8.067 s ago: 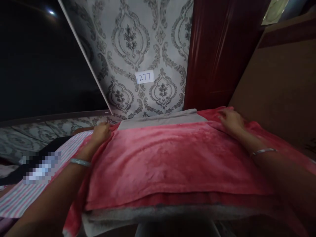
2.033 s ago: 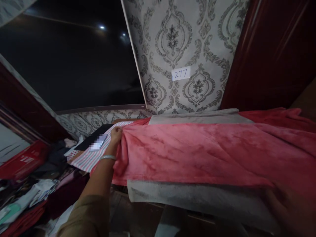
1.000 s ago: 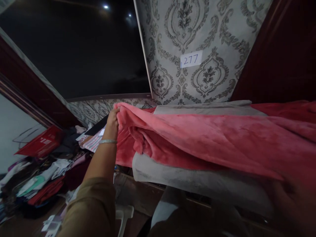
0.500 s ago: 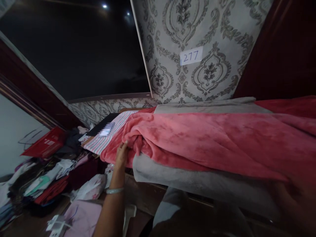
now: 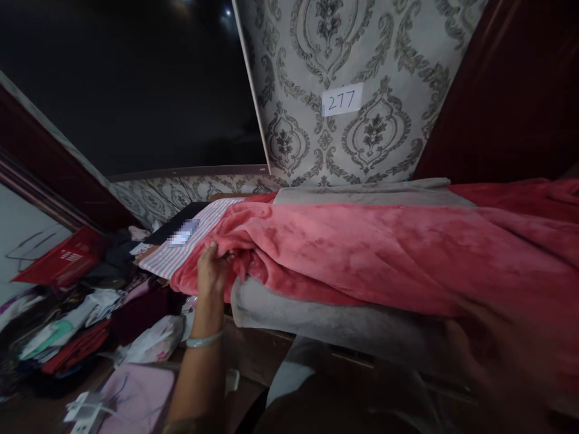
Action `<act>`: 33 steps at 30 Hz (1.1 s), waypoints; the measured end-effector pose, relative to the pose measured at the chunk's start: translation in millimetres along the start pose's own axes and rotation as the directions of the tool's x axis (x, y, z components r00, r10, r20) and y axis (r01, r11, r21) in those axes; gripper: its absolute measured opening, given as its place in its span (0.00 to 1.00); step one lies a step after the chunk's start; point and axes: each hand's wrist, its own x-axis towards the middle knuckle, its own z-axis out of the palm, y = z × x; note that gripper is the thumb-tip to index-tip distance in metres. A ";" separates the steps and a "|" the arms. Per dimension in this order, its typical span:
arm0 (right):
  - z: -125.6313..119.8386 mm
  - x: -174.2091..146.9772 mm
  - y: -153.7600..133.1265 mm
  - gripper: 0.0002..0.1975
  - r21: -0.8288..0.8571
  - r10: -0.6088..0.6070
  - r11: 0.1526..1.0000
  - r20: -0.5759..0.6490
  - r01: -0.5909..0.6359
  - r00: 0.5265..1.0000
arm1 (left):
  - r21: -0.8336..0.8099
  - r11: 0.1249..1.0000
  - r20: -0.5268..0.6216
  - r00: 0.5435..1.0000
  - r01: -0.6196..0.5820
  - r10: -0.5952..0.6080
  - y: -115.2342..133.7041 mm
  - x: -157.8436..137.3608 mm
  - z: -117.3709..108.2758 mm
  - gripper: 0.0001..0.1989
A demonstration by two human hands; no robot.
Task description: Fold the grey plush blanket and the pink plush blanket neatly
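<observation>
A pink plush blanket [image 5: 344, 241] lies stretched lengthwise across the surface, its left end bunched into folds. At that bunched end my left hand [image 5: 211, 268], with a pale bangle on its wrist, has its fingers closed on the cloth. My right hand [image 5: 488, 337] is at the front edge of the blanket on the right, dark and smeared by motion, so its fingers are unclear. Grey cloth [image 5: 316, 310] shows under the front edge, and another grey strip [image 5: 371, 193] behind it. Beyond my left hand lies a striped cloth [image 5: 181, 253].
A blurred-out bright object [image 5: 183, 234] rests on the striped cloth. Left on the floor side are heaped clothes [image 5: 85, 337], a red bag [image 5: 63, 259], a pink box-like item [image 5: 136, 398] and a white power strip [image 5: 85, 413]. A large dark screen [image 5: 149, 90] hangs behind.
My left hand has shifted slightly left and curls further into the bunched fold. My right hand has moved left and up along the front edge. The view has swung slightly right.
</observation>
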 end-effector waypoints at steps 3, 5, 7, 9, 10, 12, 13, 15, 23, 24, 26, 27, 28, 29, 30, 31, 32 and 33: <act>21.0 6.9 -16.8 0.12 0.191 -0.138 0.974 0.101 0.117 0.985 | 0.017 0.999 0.006 1.000 0.029 -0.029 -8.3 -8.4 3.8 0.16; 38.3 6.6 -17.2 0.12 0.241 -0.195 0.959 0.171 0.151 0.966 | 0.130 0.991 0.006 1.000 -0.005 0.004 -16.8 -16.1 3.2 0.20; 52.3 3.5 -12.9 0.15 0.217 -0.168 0.969 0.241 0.116 0.956 | 0.288 0.956 0.034 0.998 -0.061 0.053 -24.1 -23.2 1.1 0.24; 60.6 -0.1 -8.4 0.18 0.178 -0.115 0.982 0.284 0.065 0.952 | 0.477 0.866 0.088 0.989 -0.149 0.122 -29.4 -28.2 -1.4 0.23; 62.7 -1.2 -6.9 0.18 0.168 -0.099 0.985 0.297 0.050 0.950 | 0.574 0.793 0.122 0.979 -0.202 0.161 -31.8 -29.9 -2.4 0.22; 64.3 -1.2 -5.1 0.18 0.161 -0.082 0.986 0.305 0.034 0.949 | 0.730 0.610 0.200 0.949 -0.309 0.242 -37.2 -32.1 -3.7 0.19; 64.5 -0.2 -4.5 0.18 0.164 -0.079 0.986 0.305 0.029 0.949 | 0.780 0.515 0.239 0.930 -0.355 0.279 -40.7 -32.9 -4.2 0.19; 65.2 3.1 -2.9 0.17 0.180 -0.070 0.983 0.299 0.016 0.952 | 0.835 0.357 0.300 0.891 -0.418 0.342 -48.8 -34.7 -5.1 0.18; 70.4 5.6 2.5 0.16 0.197 -0.003 0.979 0.313 -0.062 0.950 | 0.915 0.163 0.298 0.890 -0.369 0.345 -60.9 -43.8 -16.4 0.16; 69.4 5.1 0.8 0.17 0.185 -0.021 0.982 0.339 -0.044 0.941 | 0.918 0.157 0.299 0.896 -0.363 0.327 -58.7 -44.0 -16.7 0.15; 67.0 4.2 -4.1 0.19 0.156 -0.067 0.988 0.392 0.005 0.917 | 0.912 0.194 0.293 0.904 -0.363 0.312 -54.4 -43.7 -14.9 0.13; 66.2 3.9 -6.9 0.20 0.138 -0.079 0.990 0.409 0.024 0.909 | 0.898 0.253 0.277 0.909 -0.360 0.310 -52.6 -43.3 -12.9 0.13; 65.9 3.9 -9.4 0.20 0.118 -0.083 0.992 0.415 0.037 0.906 | 0.870 0.354 0.239 0.921 -0.343 0.307 -50.9 -43.0 -10.4 0.13; 66.3 4.2 -11.4 0.20 0.099 -0.081 0.994 0.417 0.044 0.905 | 0.825 0.471 0.186 0.937 -0.312 0.294 -49.2 -42.7 -7.4 0.13; 67.1 5.2 -12.2 0.20 0.090 -0.082 0.995 0.418 0.048 0.905 | 0.771 0.576 0.135 0.953 -0.272 0.270 -47.0 -42.6 -4.1 0.12; 68.2 7.3 -11.2 0.20 0.093 -0.088 0.994 0.418 0.054 0.904 | 0.708 0.668 0.092 0.968 -0.230 0.235 -43.8 -42.3 -0.7 0.10; 69.2 10.6 -7.9 0.21 0.103 -0.094 0.993 0.412 0.056 0.906 | 0.633 0.751 0.059 0.979 -0.189 0.197 -39.1 -41.8 2.8 0.09; 69.8 15.7 -1.6 0.21 0.115 -0.095 0.992 0.395 0.053 0.914 | 0.549 0.822 0.033 0.986 -0.152 0.161 -32.8 -41.0 6.3 0.09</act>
